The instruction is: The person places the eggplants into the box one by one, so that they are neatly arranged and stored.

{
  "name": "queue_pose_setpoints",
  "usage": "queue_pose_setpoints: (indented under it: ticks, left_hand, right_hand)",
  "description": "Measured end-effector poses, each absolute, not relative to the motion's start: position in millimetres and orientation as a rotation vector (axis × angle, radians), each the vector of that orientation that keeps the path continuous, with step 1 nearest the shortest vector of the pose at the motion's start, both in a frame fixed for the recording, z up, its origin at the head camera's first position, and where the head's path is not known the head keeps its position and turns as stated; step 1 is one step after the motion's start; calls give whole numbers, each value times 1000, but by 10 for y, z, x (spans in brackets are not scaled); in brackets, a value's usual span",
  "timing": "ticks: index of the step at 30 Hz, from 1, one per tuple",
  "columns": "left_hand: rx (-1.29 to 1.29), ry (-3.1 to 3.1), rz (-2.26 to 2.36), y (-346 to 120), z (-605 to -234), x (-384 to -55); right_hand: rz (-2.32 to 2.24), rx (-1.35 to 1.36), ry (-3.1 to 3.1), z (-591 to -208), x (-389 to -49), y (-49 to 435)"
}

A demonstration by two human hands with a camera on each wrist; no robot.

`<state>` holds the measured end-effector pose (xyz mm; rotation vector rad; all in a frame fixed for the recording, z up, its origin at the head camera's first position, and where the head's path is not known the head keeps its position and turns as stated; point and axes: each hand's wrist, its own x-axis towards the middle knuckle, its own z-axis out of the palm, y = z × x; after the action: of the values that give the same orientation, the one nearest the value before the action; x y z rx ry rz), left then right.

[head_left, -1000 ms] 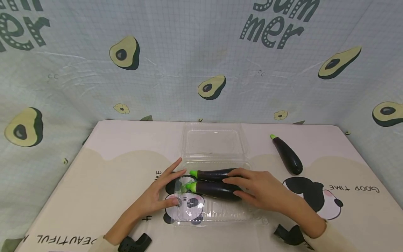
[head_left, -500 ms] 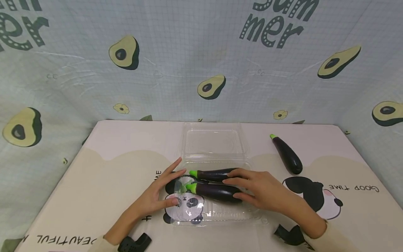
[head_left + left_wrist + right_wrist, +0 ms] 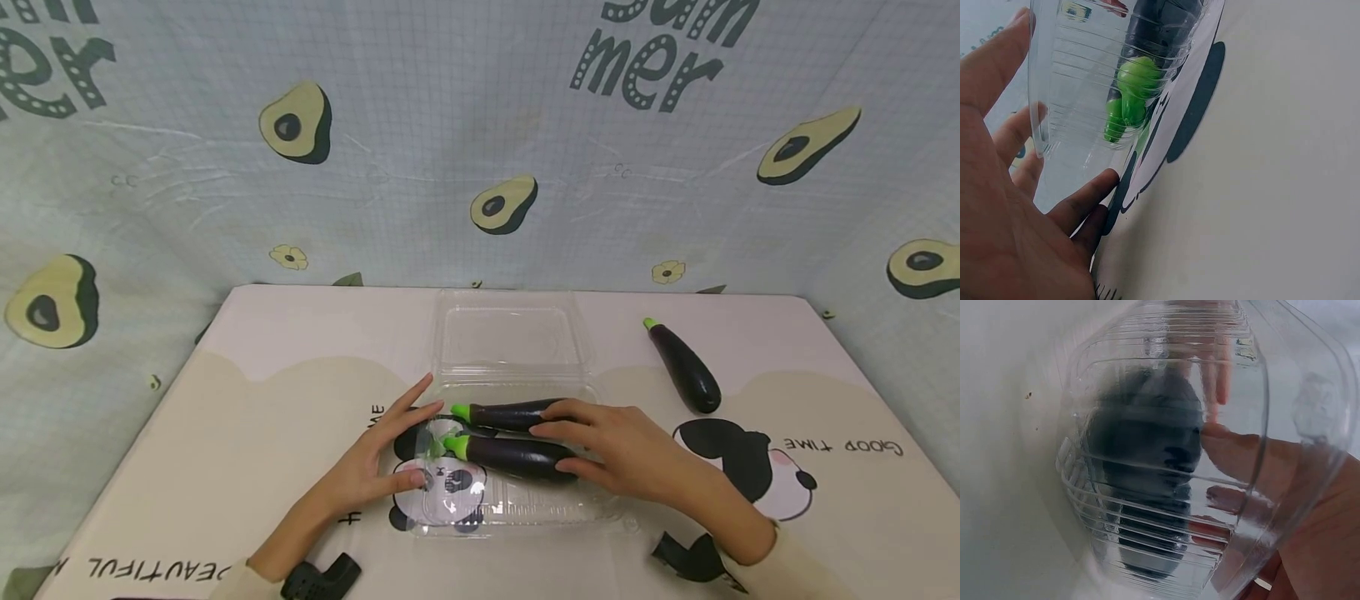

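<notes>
A clear plastic clamshell box (image 3: 540,527) lies with its lid laid back. Inside are two eggplants side by side, the far one (image 3: 506,417) and the near one (image 3: 513,458), green stem ends to the left. My left hand (image 3: 367,467), fingers spread and fairly straight, is at the box's left end; the left wrist view shows fingertips at the rim (image 3: 1038,81). My right hand (image 3: 622,446) reaches over the eggplants' right ends, fingers on or above the far one and thumb at the near one. Through the plastic, the right wrist view shows the dark eggplant (image 3: 1147,425) beside the thumb.
A third eggplant (image 3: 686,371) lies on the table at the back right. The patterned tablecloth (image 3: 262,467) surrounds the box. Black wrist mounts (image 3: 322,579) sit at both wrists, and a printed curtain (image 3: 405,208) hangs behind the table.
The near eggplant has settled slightly toward me in the box, apart from the far one, since a second ago. Both hands are almost still.
</notes>
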<state>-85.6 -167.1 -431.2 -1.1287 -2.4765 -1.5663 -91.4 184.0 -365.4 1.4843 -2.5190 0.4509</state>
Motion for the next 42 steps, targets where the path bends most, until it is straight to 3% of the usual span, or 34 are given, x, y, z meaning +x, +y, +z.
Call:
queue_pose_setpoints:
  ticks: [14, 42]
  left_hand:
    - [-1120, -2479, -1574, -1659, -4301, -874]
    - [-1090, -2493, -1580, -1628, -4279, -883]
  right_hand:
    - [527, 1376, -2503, -3578, -986, 1969]
    - [662, 833, -2408, -3577, -1173, 2875]
